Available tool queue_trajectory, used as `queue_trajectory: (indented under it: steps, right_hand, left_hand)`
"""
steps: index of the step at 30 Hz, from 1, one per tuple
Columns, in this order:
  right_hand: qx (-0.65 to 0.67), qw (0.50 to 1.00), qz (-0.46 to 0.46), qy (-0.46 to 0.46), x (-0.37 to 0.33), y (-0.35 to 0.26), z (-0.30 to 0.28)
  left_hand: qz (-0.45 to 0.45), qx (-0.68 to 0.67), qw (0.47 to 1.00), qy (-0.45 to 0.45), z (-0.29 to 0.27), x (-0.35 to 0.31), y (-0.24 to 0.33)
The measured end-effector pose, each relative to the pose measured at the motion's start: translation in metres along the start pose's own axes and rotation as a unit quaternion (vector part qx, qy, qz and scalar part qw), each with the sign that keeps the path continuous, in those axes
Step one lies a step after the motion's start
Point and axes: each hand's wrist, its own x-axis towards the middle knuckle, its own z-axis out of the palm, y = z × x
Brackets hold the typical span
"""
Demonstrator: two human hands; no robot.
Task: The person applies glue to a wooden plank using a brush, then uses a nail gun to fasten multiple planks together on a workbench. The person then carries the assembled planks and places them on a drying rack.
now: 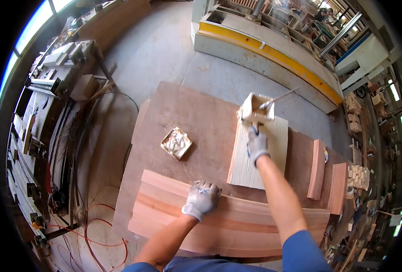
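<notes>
My gloved right hand [257, 145] is closed around the handle of a square, open-topped glue box [256, 109] smeared white. A thin stick [282, 96] leans out of the box. Beneath lies a stack of wooden strips [248, 170], its top coated in whitish, streaky glue. My left hand [203, 198], also gloved, has its fingers curled over the far edge of a curved wooden board [160, 197], one of several laid side by side nearest me. Left of the stack sits a shallow square tray [176, 157] crusted with white stuff.
Everything rests on a brown tabletop [201, 106]. Two short curved wood pieces [316, 170] lie at its right. Beyond stands a large machine [264, 43] with a yellow band. A cluttered bench [58, 68] runs along the left, and orange hoses [88, 226] cross the floor.
</notes>
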Motion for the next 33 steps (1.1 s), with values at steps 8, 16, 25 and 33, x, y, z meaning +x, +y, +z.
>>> queue_trajectory:
  steps: [8,16,25,33]
  right_hand:
    - [-0.003,0.999,-0.018,0.041,0.027,-0.094,0.008]
    - [0.031,1.0,0.001,0.0,-0.07,0.036,0.0]
    - [0.003,0.991,0.115,-0.061,-0.285,0.089,-0.044]
    - [-0.02,0.996,0.084,-0.022,-0.28,0.052,-0.06]
  left_hand:
    - [-0.023,-0.001,1.0,-0.009,-0.001,0.0,-0.006]
    - [-0.035,-0.025,0.999,-0.033,-0.001,0.005,0.001]
    - [-0.029,-0.05,0.997,0.041,0.002,-0.006,-0.007]
    - [-0.027,-0.046,0.998,0.026,0.0,0.0,-0.002]
